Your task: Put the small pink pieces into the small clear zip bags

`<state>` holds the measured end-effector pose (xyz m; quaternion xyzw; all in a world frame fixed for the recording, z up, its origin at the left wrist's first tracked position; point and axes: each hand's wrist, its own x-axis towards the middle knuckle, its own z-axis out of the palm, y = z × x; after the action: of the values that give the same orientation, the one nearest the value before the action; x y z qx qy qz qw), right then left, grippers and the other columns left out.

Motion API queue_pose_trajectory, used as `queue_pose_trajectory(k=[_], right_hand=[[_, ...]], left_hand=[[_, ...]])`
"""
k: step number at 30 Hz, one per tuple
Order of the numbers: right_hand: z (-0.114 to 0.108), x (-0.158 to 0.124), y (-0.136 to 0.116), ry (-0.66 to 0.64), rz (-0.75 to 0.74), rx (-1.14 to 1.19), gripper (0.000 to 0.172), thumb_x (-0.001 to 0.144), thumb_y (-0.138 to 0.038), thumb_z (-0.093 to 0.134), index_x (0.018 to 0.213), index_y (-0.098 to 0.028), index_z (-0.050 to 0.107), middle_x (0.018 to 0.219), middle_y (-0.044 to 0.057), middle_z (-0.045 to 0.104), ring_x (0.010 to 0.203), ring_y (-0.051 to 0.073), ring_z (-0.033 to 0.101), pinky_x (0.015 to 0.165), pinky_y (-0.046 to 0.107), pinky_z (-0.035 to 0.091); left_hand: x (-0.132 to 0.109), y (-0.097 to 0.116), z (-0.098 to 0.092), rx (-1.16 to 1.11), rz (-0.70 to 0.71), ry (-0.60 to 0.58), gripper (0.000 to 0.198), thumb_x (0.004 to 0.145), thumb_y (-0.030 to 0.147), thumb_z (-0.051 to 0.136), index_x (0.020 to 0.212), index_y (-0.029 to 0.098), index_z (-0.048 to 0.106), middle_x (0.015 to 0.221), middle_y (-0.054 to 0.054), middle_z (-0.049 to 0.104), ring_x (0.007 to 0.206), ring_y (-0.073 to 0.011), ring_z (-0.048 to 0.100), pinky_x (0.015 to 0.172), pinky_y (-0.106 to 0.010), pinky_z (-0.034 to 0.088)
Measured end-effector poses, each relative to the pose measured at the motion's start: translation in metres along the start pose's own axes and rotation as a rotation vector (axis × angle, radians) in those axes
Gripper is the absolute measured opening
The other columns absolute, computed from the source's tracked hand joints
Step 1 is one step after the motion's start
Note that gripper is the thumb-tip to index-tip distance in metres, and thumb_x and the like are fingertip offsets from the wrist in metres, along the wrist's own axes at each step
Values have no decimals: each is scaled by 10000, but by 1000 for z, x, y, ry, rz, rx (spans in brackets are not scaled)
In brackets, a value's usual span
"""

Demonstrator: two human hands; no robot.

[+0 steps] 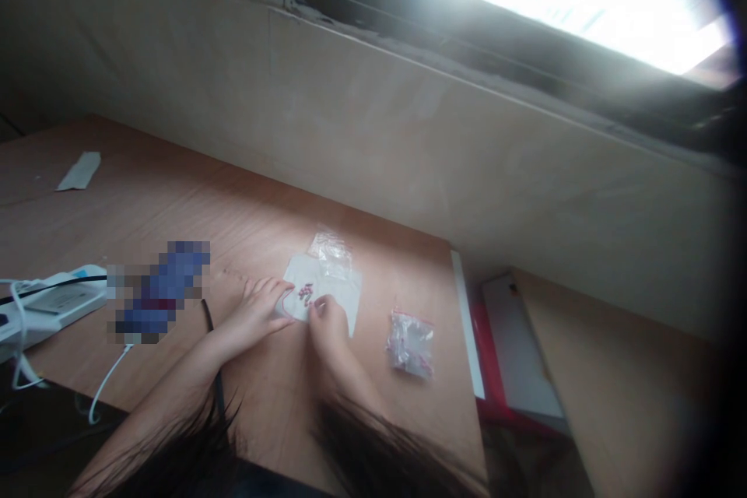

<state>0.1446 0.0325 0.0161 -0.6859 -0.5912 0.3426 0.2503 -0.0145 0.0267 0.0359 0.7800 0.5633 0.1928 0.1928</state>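
A small pile of pink, red and dark green capsule-like pieces (305, 292) lies on a white sheet of paper (352, 296). Over the left edge of the sheet rests my left hand (262, 310), its thumb and fingers apart around the near side of the pile. My right hand (328, 323) is at the pile's right, thumb and fingertips pinched together; whatever they hold is too small to make out. A crumpled clear plastic bag (331, 249) lies on the sheet's far edge. To the right sits a clear zip bag (412, 344) with pinkish pieces inside.
On the left of the wooden table (233, 202) are a blurred-out blue object (166, 288) with a white cable (108, 381), and a white power strip (64, 311). A paper strip (82, 170) lies farther back. The wall and window border the far side.
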Motion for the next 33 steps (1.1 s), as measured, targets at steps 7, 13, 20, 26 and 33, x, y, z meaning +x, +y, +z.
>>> queue_pose_trajectory(k=[7, 13, 20, 26, 33], right_hand=[[-9, 5, -12, -110, -155, 222, 192, 693, -290, 471, 821, -182, 565, 559, -23, 512, 495, 106, 455, 488, 205, 333], [-2, 12, 7, -55, -63, -11, 127, 686, -221, 471, 768, -181, 559, 614, 10, 563, 547, 126, 497, 508, 217, 322], [-4, 8, -1, -37, -93, 103, 156, 702, -267, 469, 768, -183, 583, 606, 5, 556, 538, 120, 480, 512, 216, 327], [-5, 0, -16, -62, -164, 329, 228, 710, -311, 458, 866, -178, 559, 599, -16, 513, 540, 110, 463, 520, 208, 351], [14, -3, 13, -4, -37, 62, 141, 716, -268, 456, 820, -186, 504, 714, 25, 568, 623, 141, 513, 575, 240, 355]], left_hand=[[3, -3, 2, -12, 5, 14, 390, 681, 357, 547, 1024, 185, 482, 1044, -79, 533, 982, -245, 452, 840, -375, 283], [4, -7, 2, -7, -13, 18, 425, 667, 399, 554, 1028, 189, 476, 1048, -72, 531, 975, -246, 457, 838, -376, 278], [4, -5, 3, 13, -24, -9, 419, 675, 393, 548, 1030, 187, 471, 1046, -75, 535, 982, -252, 451, 841, -388, 267], [3, -4, 3, -2, -22, -11, 377, 684, 345, 540, 1022, 191, 478, 1061, -75, 533, 995, -241, 453, 854, -377, 271], [3, -6, 1, -11, -17, 1, 413, 676, 406, 546, 1015, 178, 486, 1052, -82, 537, 979, -252, 458, 841, -388, 282]])
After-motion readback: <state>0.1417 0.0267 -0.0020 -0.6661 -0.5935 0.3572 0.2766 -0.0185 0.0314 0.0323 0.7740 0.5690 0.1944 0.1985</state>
